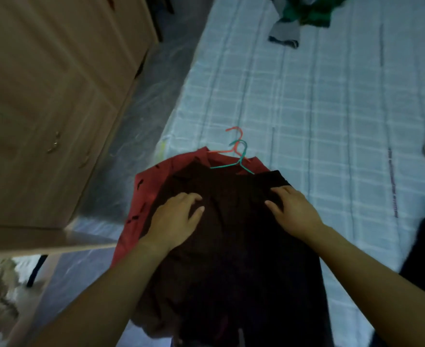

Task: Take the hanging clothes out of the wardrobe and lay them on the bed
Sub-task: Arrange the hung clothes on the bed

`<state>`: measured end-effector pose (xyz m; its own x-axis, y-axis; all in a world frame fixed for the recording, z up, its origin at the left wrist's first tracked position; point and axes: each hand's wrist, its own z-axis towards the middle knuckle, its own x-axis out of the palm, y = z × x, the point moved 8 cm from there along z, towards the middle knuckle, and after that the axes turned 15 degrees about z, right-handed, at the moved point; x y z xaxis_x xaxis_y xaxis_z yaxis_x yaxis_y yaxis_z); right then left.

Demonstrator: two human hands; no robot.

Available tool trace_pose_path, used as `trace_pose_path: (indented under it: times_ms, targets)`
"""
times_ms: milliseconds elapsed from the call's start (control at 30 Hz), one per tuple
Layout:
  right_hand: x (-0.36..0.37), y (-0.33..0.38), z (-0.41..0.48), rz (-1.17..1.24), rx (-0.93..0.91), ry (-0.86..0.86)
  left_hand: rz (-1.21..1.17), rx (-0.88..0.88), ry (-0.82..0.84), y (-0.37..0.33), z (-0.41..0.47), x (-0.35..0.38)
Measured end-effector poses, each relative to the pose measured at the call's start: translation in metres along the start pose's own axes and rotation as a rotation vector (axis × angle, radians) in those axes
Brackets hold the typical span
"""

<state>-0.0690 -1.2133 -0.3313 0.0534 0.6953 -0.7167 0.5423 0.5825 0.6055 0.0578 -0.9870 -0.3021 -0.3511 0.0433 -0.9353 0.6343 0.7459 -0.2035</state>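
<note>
Two hands press palm-down on a dark brown garment lying at the near edge of a bed. The left hand and right hand both rest flat with fingers loosely spread, gripping nothing. Under it lies a red garment. An orange hanger and a green hanger poke out at the far end. More clothes lie far up the bed. The wardrobe stands left; its inside is hidden, so what remains hanging is unknown.
</note>
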Motion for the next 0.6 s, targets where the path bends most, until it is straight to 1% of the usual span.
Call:
trace_pose_path:
  times_ms: [133,200,267,300,367,400,433,500,600]
  targets:
    - [0.012,-0.043,0.062,0.049,0.164,-0.069,0.056,0.065,0.080,0.039,0.078,0.047]
    - [0.011,-0.075,0.084,0.089,0.303,-0.132,0.108,0.066,0.045,0.054,0.114,0.066]
    - [0.017,-0.105,0.096,0.096,0.415,-0.123,0.155,0.034,0.023,0.063,0.143,0.079]
    - [0.025,-0.116,0.099,0.099,0.440,-0.088,0.178,0.009,0.064,0.067,0.154,0.090]
    - [0.041,-0.127,0.101,0.133,0.457,-0.022,0.217,-0.068,0.251,0.076,0.165,0.117]
    - [0.047,-0.129,0.099,0.145,0.453,-0.020,0.254,-0.100,0.347,0.080,0.165,0.129]
    - [0.049,-0.128,0.097,0.148,0.440,-0.042,0.301,-0.110,0.399,0.082,0.164,0.135]
    - [0.045,-0.123,0.090,0.145,0.398,-0.120,0.344,-0.094,0.408,0.084,0.163,0.136]
    - [0.030,-0.105,0.070,0.147,0.332,-0.223,0.245,-0.005,0.343,0.082,0.158,0.121]
